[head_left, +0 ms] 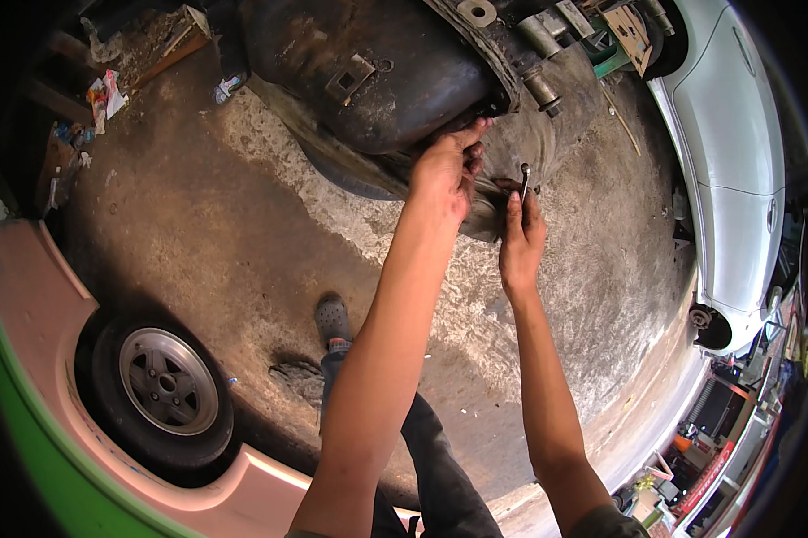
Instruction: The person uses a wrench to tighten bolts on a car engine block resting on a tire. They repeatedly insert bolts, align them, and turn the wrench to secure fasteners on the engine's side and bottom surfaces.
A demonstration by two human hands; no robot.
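My left hand [453, 166] reaches up to the lower right edge of a dark, grimy metal tank [323, 72] on the vehicle underside, with fingers curled at the edge; what they hold, if anything, is hidden. My right hand [521, 229], a little below and to the right, grips a silver wrench [525, 175] that points upward. Behind both hands are dirty metal parts [485, 220] under the tank. A bracket [348, 79] is on the tank's face, and metal bushings [538, 90] sit to its right.
A pink car body [36, 314] with an alloy wheel [166, 381] is at the lower left. A silver car [727, 179] stands at the right. Litter [108, 94] lies at the upper left on stained concrete [180, 224]. My clog [332, 318] shows below, and cluttered equipment [718, 421] is at the lower right.
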